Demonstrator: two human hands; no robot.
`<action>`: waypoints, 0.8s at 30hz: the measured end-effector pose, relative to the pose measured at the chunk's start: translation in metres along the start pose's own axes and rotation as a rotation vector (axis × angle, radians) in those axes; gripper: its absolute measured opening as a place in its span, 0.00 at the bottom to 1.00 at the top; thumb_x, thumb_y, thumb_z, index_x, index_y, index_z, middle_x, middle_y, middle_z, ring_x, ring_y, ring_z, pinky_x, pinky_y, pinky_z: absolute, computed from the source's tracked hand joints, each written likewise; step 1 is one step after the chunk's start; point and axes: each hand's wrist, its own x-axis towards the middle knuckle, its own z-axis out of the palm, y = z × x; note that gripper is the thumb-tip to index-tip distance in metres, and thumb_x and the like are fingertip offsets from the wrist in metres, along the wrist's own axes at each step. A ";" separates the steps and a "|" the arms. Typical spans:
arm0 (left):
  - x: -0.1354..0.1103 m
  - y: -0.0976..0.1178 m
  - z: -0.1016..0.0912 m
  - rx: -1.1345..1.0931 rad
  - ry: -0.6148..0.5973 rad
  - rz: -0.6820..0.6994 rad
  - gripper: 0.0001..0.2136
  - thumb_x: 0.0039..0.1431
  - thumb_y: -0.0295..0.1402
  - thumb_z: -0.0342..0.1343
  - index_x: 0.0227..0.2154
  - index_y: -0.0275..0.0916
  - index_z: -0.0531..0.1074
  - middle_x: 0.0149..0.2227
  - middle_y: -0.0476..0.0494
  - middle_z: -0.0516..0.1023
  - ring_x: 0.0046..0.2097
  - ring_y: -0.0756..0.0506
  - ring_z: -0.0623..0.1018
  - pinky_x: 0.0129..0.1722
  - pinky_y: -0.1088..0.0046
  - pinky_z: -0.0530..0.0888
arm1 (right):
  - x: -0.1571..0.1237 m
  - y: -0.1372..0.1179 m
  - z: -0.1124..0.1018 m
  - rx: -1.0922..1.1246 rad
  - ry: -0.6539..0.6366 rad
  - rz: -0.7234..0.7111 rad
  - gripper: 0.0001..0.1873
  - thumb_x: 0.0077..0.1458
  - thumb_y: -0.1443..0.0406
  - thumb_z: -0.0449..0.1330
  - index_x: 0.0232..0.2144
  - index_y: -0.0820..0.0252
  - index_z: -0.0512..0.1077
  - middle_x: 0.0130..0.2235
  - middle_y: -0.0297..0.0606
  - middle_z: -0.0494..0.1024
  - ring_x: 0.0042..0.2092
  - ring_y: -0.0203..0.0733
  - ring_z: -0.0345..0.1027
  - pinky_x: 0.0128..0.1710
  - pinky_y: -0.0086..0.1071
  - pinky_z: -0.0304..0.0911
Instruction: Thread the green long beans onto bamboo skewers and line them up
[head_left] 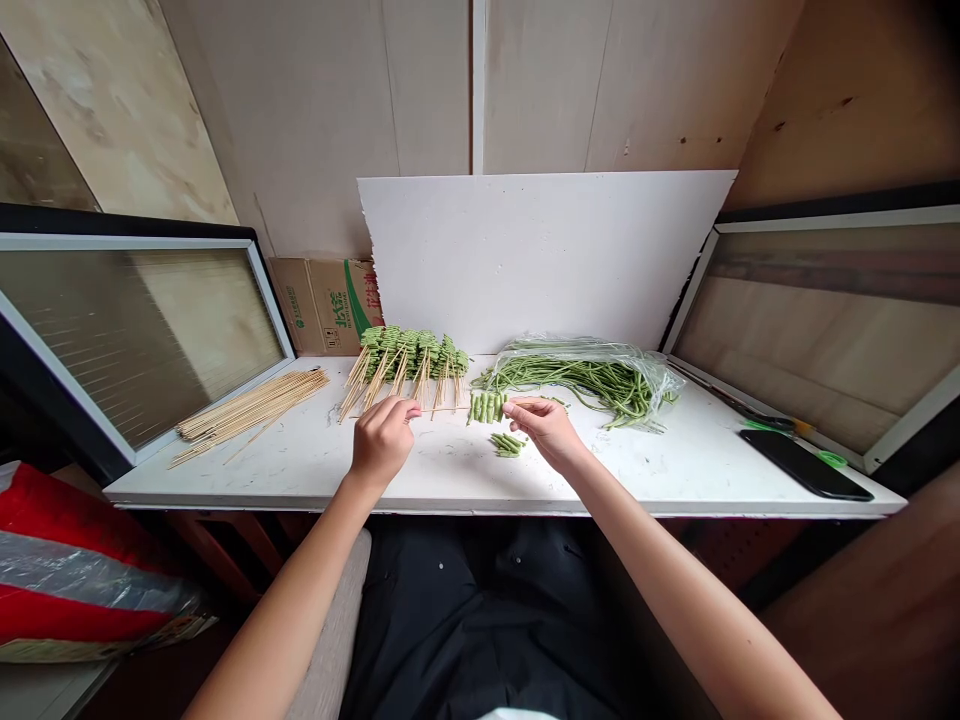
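Observation:
My left hand (384,438) pinches the left end of a wooden skewer (442,408) held level above the table. Several cut green bean pieces (487,407) sit side by side on the skewer's right part. At that right end, my right hand (546,428) is closed, its fingertips pinching a bean piece that they mostly hide. Below the skewer, a small heap of cut bean pieces (508,444) lies on the white table (450,475). Behind my left hand, finished bean skewers (412,355) are stacked with their bare sticks pointing toward me.
Bare skewers (255,408) lie in a pile at the left. Long green beans (592,385) rest in a clear plastic bag (600,350) behind my right hand. A black phone (806,464) is at the right edge. A white board (540,260) and a cardboard box (322,305) stand behind.

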 end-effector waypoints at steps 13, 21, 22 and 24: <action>-0.012 -0.024 0.005 0.049 -0.071 -0.221 0.14 0.60 0.16 0.50 0.34 0.41 0.77 0.35 0.45 0.85 0.37 0.43 0.84 0.36 0.70 0.74 | 0.021 0.022 -0.059 -0.800 -0.152 -0.151 0.11 0.48 0.54 0.76 0.21 0.49 0.83 0.28 0.42 0.84 0.37 0.55 0.77 0.52 0.51 0.68; -0.015 -0.024 0.008 0.046 -0.098 -0.221 0.14 0.61 0.17 0.51 0.34 0.41 0.77 0.35 0.45 0.85 0.37 0.43 0.83 0.36 0.70 0.74 | 0.024 0.054 -0.060 -0.727 -0.105 -0.108 0.13 0.41 0.52 0.78 0.20 0.49 0.83 0.24 0.41 0.81 0.31 0.51 0.74 0.39 0.44 0.68; -0.015 -0.024 0.008 0.046 -0.102 -0.221 0.13 0.61 0.17 0.51 0.34 0.41 0.77 0.35 0.45 0.85 0.37 0.43 0.83 0.36 0.70 0.74 | 0.024 0.055 -0.060 -0.752 -0.093 -0.103 0.13 0.42 0.52 0.78 0.20 0.49 0.83 0.25 0.42 0.82 0.31 0.52 0.74 0.38 0.44 0.68; -0.015 -0.024 0.008 0.050 -0.106 -0.219 0.13 0.62 0.17 0.51 0.34 0.41 0.77 0.35 0.45 0.85 0.37 0.43 0.84 0.36 0.71 0.74 | 0.024 0.052 -0.059 -0.807 -0.062 -0.098 0.13 0.43 0.51 0.78 0.22 0.50 0.83 0.27 0.43 0.83 0.33 0.52 0.75 0.39 0.44 0.68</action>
